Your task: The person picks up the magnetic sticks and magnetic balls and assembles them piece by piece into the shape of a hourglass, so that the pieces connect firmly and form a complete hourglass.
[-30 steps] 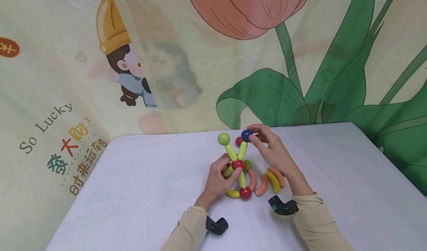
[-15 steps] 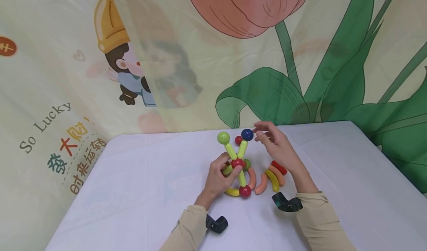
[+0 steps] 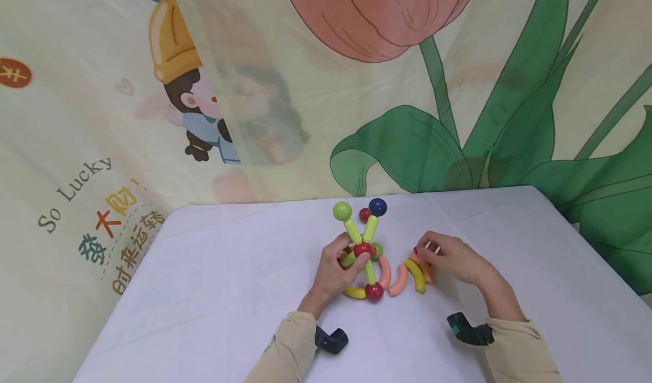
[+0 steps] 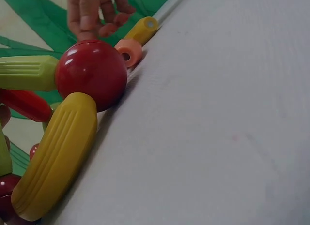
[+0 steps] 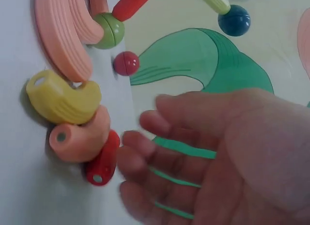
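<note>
My left hand (image 3: 333, 272) grips the toy figure (image 3: 363, 250) built of sticks and balls, fingers curled round its lower sticks near the red middle ball (image 3: 363, 250), on the white table (image 3: 214, 292). The figure stands upright: two green sticks rise from the middle ball to a green ball (image 3: 342, 210) and a blue ball (image 3: 377, 206), and a lower stick runs down to a second red ball (image 3: 374, 292), which rests on the table beside a yellow curved piece (image 4: 55, 155). My right hand (image 3: 450, 258) reaches with loosely spread fingers, holding nothing, for a row of loose curved pieces just right of the figure: a yellow one (image 5: 63, 99), an orange one (image 5: 80, 135) and a red one (image 5: 102, 159), lying side by side and touching. The fingertips are just beside the red piece; whether they touch it I cannot tell. A small red ball (image 5: 126, 63) lies apart near the table's far edge. I judge the pieces to be light, stiff plastic with ribbed sides, so grip should be sure. The joints look weak; I would take a curved piece by its ribbed middle and steady the figure at its middle ball, not at the raised sticks.
</note>
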Tool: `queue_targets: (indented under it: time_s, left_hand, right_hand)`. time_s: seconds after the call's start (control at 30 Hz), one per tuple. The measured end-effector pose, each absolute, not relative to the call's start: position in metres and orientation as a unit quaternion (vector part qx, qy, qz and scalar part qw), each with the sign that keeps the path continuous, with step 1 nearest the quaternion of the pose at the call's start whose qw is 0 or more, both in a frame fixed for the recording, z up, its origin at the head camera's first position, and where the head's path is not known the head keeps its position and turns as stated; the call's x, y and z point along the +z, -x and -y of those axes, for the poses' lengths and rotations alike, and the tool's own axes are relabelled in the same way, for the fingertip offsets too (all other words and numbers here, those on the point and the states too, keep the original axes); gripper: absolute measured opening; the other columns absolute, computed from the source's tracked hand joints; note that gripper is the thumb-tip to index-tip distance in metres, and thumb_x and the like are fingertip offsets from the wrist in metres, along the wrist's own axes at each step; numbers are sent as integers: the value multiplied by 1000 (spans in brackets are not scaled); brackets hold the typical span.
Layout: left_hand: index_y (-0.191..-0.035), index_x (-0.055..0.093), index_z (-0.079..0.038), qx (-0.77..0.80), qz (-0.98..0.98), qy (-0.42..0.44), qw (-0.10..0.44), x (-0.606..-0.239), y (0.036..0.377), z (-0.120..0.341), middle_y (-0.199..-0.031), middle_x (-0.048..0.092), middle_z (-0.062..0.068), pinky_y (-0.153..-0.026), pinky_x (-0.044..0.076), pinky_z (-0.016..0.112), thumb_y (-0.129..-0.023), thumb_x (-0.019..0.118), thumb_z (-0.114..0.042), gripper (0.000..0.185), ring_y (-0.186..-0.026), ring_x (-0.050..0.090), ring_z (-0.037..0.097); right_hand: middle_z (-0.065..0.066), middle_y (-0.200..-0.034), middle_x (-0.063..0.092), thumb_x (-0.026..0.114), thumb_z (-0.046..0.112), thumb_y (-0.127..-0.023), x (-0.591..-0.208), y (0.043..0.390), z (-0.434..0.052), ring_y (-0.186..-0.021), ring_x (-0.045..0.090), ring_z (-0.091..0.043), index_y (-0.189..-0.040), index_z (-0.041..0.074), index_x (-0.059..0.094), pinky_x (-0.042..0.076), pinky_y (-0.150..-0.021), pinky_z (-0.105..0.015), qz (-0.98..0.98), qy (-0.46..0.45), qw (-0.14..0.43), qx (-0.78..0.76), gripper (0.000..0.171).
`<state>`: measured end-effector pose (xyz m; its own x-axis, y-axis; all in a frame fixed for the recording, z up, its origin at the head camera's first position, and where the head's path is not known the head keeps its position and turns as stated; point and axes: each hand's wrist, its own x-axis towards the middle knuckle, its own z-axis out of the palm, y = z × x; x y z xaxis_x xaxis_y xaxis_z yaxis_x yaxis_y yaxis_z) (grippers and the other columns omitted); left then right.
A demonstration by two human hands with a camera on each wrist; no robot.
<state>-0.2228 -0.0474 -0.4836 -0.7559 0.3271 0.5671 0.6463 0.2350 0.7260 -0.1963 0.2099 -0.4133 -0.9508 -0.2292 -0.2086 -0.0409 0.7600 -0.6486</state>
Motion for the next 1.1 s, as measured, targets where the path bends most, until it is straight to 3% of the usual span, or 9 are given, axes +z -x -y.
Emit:
queue_targets:
  time_s: [0.27, 0.5, 0.63, 0.8, 0.93, 1.1]
  left_hand:
    - [-121, 56, -10, -549, 787, 282, -25, -463, 220, 60, -113, 62, 7, -86, 51, 39, -89, 61, -15, 32, -101, 56, 21]
    - [-126, 56, -5, -532, 787, 280, -140, -427, 215, 70, -125, 60, 12, -105, 38, 47, -92, 55, -27, 40, -120, 50, 21]
    - [-124, 60, -4, -548, 767, 293, -158, -420, 221, 66, -126, 62, 13, -107, 36, 49, -92, 57, -28, 39, -126, 49, 21]
    - [-121, 62, -2, -573, 750, 290, -160, -421, 224, 61, -122, 64, 16, -105, 39, 44, -91, 61, -19, 34, -121, 55, 21]
    - [-121, 61, 0, -581, 745, 288, -157, -424, 223, 58, -118, 64, 20, -103, 42, 35, -91, 61, -16, 34, -116, 59, 22]
    - [-121, 61, -1, -576, 752, 280, -159, -426, 223, 53, -118, 65, 18, -103, 41, 35, -90, 61, -16, 34, -118, 57, 20]
  right_hand:
    - [-7, -92, 58, 61, 21, -90, -422, 183, -223, -79, 55, -18, -108, 8, 55, 47, -68, -31, -907, 90, 213, -352, 23]
    - [-6, -83, 57, 65, 20, -87, -430, 185, -211, -71, 52, -18, -104, 5, 54, 45, -61, -29, -927, 54, 192, -318, 25]
    - [-5, -81, 54, 66, 23, -87, -431, 189, -204, -71, 49, -18, -106, 5, 54, 43, -60, -28, -941, 27, 177, -286, 29]
    - [-6, -85, 54, 66, 24, -87, -432, 193, -203, -76, 49, -18, -113, 2, 58, 44, -61, -27, -944, 19, 176, -279, 35]
    - [-6, -86, 57, 66, 20, -87, -433, 193, -206, -76, 50, -18, -110, 1, 60, 47, -63, -27, -944, 19, 173, -280, 31]
    - [-5, -84, 57, 66, 18, -85, -432, 192, -210, -75, 50, -18, -105, 3, 59, 48, -63, -28, -944, 15, 167, -283, 26]
